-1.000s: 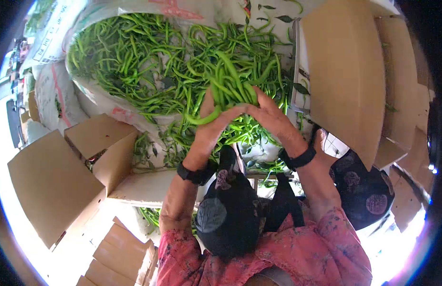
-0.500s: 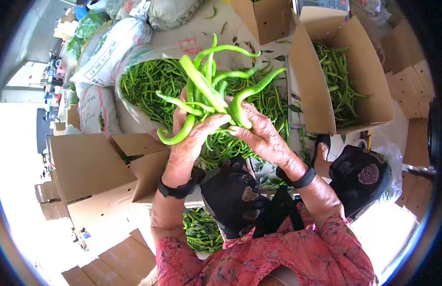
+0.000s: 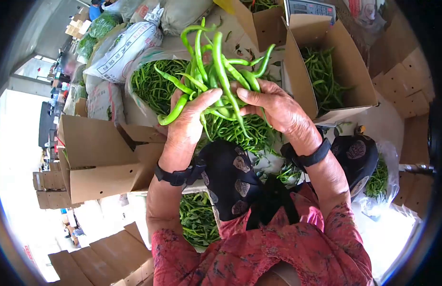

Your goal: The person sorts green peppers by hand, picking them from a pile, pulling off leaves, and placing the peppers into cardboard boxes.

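Note:
A loose bunch of long green chili peppers (image 3: 220,62) is held up between my two hands. My left hand (image 3: 190,109) is closed around its left side, thumb laid across the peppers. On the other side, my right hand (image 3: 273,105) grips several peppers between thumb and fingers. Some peppers stick up and others curl out to the left and right. Below and behind them spreads a big heap of green chili peppers (image 3: 156,86) in an opened plastic sack. My palms and some fingertips are hidden by the bunch.
At right stands an open cardboard box (image 3: 349,57) part-filled with peppers, a digital scale (image 3: 310,8) behind it. Another cardboard box (image 3: 99,148) is at left. Full white sacks (image 3: 128,45) lie at upper left. A crate of peppers (image 3: 199,219) sits by my left elbow.
The held peppers have shifted, with more now pointing upward. My right hand has moved right and turned, farther from my left. The whole view has shifted slightly.

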Available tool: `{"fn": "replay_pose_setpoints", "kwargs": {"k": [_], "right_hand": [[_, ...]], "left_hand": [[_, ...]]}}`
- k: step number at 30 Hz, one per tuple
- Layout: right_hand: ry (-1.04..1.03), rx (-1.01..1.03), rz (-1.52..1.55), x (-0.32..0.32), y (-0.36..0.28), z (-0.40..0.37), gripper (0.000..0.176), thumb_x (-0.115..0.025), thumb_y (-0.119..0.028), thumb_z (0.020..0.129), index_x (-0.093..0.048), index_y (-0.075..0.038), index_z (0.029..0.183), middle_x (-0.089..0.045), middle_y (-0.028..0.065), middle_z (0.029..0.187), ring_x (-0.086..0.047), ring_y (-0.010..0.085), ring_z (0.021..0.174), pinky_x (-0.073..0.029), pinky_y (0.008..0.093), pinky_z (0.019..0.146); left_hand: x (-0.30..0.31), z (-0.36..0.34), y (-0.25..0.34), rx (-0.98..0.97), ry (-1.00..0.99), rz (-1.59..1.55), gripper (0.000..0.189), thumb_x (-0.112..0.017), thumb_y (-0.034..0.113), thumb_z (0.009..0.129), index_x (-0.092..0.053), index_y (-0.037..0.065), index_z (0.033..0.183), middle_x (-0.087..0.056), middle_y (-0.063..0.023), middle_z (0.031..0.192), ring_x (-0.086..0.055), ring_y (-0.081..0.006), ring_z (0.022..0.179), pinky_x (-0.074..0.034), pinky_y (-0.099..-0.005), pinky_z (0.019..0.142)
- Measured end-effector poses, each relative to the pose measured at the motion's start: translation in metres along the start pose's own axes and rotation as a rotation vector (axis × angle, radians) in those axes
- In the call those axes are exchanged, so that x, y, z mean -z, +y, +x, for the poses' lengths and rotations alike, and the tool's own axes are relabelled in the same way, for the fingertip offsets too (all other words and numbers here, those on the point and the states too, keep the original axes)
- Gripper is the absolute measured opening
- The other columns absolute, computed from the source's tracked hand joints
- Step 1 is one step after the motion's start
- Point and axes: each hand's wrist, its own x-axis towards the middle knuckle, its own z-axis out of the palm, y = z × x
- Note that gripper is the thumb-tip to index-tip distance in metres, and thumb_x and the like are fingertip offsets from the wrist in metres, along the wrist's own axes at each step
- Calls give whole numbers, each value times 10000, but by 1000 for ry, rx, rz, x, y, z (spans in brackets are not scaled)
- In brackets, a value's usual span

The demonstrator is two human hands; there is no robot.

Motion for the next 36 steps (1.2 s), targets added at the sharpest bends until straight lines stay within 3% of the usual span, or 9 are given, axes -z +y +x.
{"fn": "replay_pose_setpoints", "kwargs": {"k": [6,14,16,18,19,23,30,32,36], "right_hand": [[26,131,-292,-16,11,-2,273,-630,-178,920,-636,-53,1163,-637,7,1042,-574,100,943,-456,261,834],[-94,28,193,-38,12,-7,469,-609,-158,926,-477,11,1343,-548,82,1290,-443,190,1213,-294,351,1064],[-84,1,201,-43,12,-9,457,-593,-162,935,-471,7,1342,-551,65,1259,-486,171,1158,-348,336,1024],[96,-47,-162,-40,21,-9,462,-581,-170,944,-451,12,1348,-565,42,1174,-517,129,1098,-460,286,862],[206,33,-233,-45,28,-12,444,-561,-169,952,-443,16,1337,-572,24,1061,-575,93,947,-483,236,630],[277,-41,-368,-48,44,-12,391,-535,-154,959,-454,16,1302,-578,45,1012,-606,102,734,-446,226,502],[307,129,-431,-33,27,-31,275,-551,-137,955,-544,24,1178,-617,55,961,-592,104,755,-450,219,563],[129,14,-280,-34,11,-43,223,-559,-111,949,-570,5,1139,-655,84,949,-600,107,770,-476,234,604],[-47,23,-197,-111,10,-54,236,-567,-89,931,-558,0,1149,-672,157,988,-648,192,789,-531,313,733]], "left_hand": [[-8,-22,-16,-89,189,-97,442,-717,7,794,-550,40,1201,-629,-37,1073,-628,-130,910,-518,-279,840],[3,-35,-21,-287,270,-144,409,-730,-8,777,-549,49,1139,-597,1,975,-587,-97,792,-494,-252,744],[-4,-41,-22,-374,325,-58,394,-733,-7,774,-536,55,1110,-572,11,939,-560,-82,778,-488,-239,716],[-4,-39,-29,-448,386,70,406,-724,-17,781,-512,46,1121,-555,9,931,-522,-72,779,-472,-221,672],[-6,-41,-30,-474,399,80,395,-722,-28,780,-519,55,1108,-555,14,925,-523,-71,786,-465,-222,684],[-9,-41,-39,-545,480,172,441,-708,-40,785,-498,46,1163,-546,2,926,-514,-78,771,-465,-230,662],[19,-32,-50,-442,658,-147,460,-762,28,758,-530,73,1152,-573,6,1009,-546,-106,889,-460,-261,787],[30,-29,-58,-398,661,-264,506,-771,34,746,-529,74,1188,-590,-3,1066,-560,-133,949,-454,-300,852],[30,-33,-71,-399,578,-340,388,-751,102,788,-582,89,1137,-630,0,976,-590,-112,837,-478,-271,735]]}}
